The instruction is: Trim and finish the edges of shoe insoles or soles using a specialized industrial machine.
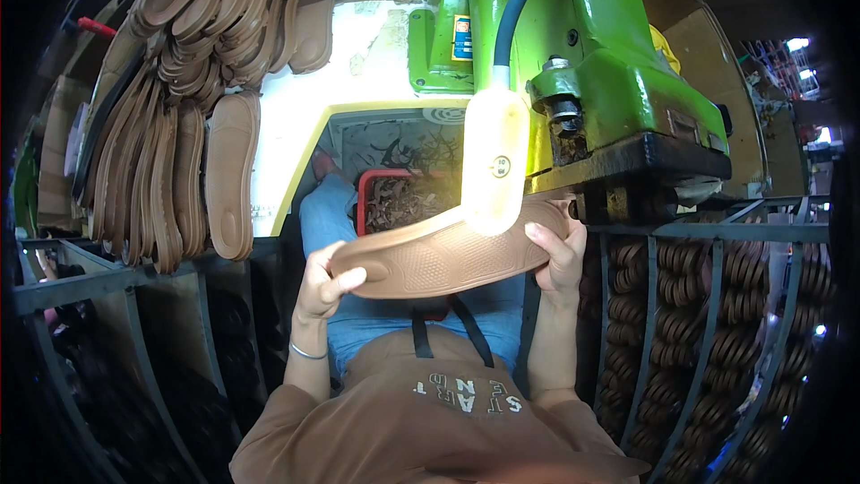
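Note:
A brown shoe sole (430, 264) with a textured upper face is stretched between my two hands, above my lap. My left hand (324, 285) grips its left end, thumb laid on top. My right hand (561, 255) pinches the other end, close under the dark head of a green machine (618, 54). A bright elongated lamp (495, 157) hides part of the sole's far edge and glares in front of the machine. The sole looks tilted and slightly bent.
Brown soles (170, 161) are heaped on the white tabletop (358, 54) at the left. Below the table, a red-rimmed bin (363, 202) holds brown scraps. Metal racks stand on both sides; the right rack (717, 296) carries many stacked brown soles. A blue hose (524, 0) runs to the lamp.

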Demonstrator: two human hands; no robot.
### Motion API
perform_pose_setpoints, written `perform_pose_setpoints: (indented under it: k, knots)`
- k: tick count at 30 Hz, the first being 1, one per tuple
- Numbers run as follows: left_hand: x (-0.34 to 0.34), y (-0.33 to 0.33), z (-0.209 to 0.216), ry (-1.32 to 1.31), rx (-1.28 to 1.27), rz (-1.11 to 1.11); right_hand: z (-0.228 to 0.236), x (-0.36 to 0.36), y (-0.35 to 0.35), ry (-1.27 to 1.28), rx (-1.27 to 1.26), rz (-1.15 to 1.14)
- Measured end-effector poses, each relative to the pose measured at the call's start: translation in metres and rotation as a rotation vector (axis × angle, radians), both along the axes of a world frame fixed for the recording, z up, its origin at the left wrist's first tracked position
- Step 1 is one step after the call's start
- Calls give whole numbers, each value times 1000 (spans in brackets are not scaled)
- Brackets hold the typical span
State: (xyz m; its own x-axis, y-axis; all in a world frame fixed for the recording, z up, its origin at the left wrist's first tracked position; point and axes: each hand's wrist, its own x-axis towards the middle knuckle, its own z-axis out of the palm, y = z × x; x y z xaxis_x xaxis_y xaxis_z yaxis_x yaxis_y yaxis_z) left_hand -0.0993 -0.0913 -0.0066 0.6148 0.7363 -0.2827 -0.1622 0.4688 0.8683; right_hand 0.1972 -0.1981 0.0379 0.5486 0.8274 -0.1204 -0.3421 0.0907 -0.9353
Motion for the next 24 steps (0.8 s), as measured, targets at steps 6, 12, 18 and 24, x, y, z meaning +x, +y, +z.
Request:
perform_pose_setpoints:
  k: [6,12,18,24]
  knots:
    - [65,-1,37,105,362,-413,8,-6,18,14,4,91]
    - [143,7,43,113,832,-248,-10,-18,3,-140,58,-103]
    - [140,-26,26,157,515,4,-56,-67,-101,-107,-399,415]
    - [142,-39,20,22,388,144,-68,-37,-175,113,-377,241]
